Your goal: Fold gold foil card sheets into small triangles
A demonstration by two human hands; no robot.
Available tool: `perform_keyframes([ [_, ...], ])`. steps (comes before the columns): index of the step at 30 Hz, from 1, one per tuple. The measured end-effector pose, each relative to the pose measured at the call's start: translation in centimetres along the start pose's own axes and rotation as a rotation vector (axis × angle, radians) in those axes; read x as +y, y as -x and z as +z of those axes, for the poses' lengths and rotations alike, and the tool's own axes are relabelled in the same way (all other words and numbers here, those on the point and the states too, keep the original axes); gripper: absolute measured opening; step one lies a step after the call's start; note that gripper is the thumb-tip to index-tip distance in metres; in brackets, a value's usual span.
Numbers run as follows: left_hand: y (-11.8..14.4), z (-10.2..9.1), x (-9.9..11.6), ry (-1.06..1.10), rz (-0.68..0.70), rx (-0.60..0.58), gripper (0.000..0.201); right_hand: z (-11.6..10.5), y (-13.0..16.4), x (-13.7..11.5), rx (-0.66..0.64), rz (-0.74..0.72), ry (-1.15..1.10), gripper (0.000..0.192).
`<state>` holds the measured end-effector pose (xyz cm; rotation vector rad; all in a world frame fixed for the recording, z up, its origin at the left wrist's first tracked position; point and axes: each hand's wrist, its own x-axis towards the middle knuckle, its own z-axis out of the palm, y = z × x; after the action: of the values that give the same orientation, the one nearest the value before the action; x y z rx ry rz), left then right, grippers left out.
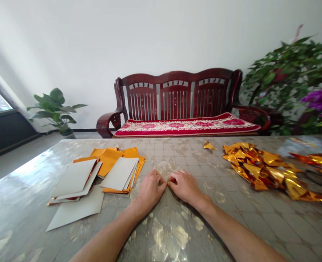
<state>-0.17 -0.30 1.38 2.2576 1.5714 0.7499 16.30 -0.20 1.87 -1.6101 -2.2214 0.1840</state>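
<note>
My left hand (153, 186) and my right hand (184, 185) rest on the table in front of me, close together with a small gap. The fingers of both are curled, thumb against fingertips. Whatever they may pinch is hidden or too small to see. Left of my left hand lies a small stack of grey-white and orange paper sheets (119, 174). Farther left is a loose stack of grey-white sheets (75, 178), with one sheet (76, 213) sticking out below. Orange sheets (106, 160) lie behind them.
To the right is a heap of folded shiny gold foil paper (255, 165), with one small gold piece (208, 145) apart from it. A clear plastic bag (299, 145) lies at the far right. Beyond the patterned table (166, 229) stand a wooden bench (174, 98) and potted plants (55, 109).
</note>
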Motion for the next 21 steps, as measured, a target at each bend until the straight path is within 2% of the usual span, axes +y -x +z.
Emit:
perform_keyframes([
  [4, 0.0, -0.4, 0.5, -0.112, -0.049, -0.022, 0.015, -0.2, 0.0, 0.1, -0.034, 0.017, 0.003, 0.012],
  [11, 0.0, -0.8, 1.0, -0.27, -0.049, -0.053, 0.015, -0.3, 0.0, 0.4, -0.034, 0.115, -0.08, 0.015],
  [15, -0.1, -0.7, 1.1, -0.297, -0.039, -0.061, 0.016, -0.1, -0.1, 0.9, -0.009, 0.146, -0.149, 0.018],
  [21, -0.2, -0.7, 1.1, -0.297, -0.042, -0.049, 0.014, -0.4, 0.1, 1.3, 0.021, 0.161, -0.124, 0.016],
])
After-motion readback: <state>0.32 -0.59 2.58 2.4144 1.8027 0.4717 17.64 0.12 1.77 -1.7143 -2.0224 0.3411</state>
